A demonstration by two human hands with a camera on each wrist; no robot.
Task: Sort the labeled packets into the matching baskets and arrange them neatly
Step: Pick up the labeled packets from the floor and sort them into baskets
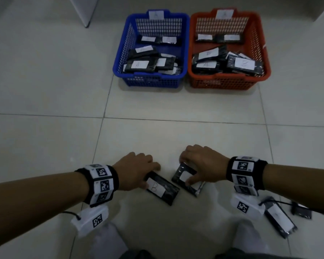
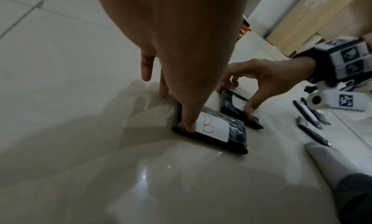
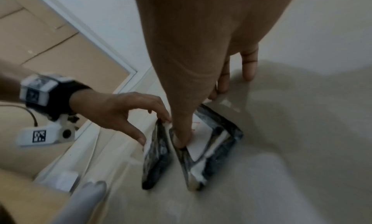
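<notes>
Two black packets with white labels lie side by side on the tiled floor just in front of me. My left hand (image 1: 150, 175) pinches the packet marked B (image 1: 162, 188) by its left end, thumb on the near edge (image 2: 177, 109). My right hand (image 1: 185, 171) grips the other packet (image 1: 187, 179), thumb on its label (image 3: 198, 118); its letter is hidden. Further ahead stand a blue basket (image 1: 150, 78) and an orange basket (image 1: 223, 83), each holding several labelled packets, loosely piled.
More black packets (image 1: 280, 218) lie on the floor to the right of my right wrist, with a small dark one (image 1: 301, 212) beyond. My knees are at the bottom edge. Bare tiles separate my hands from the baskets.
</notes>
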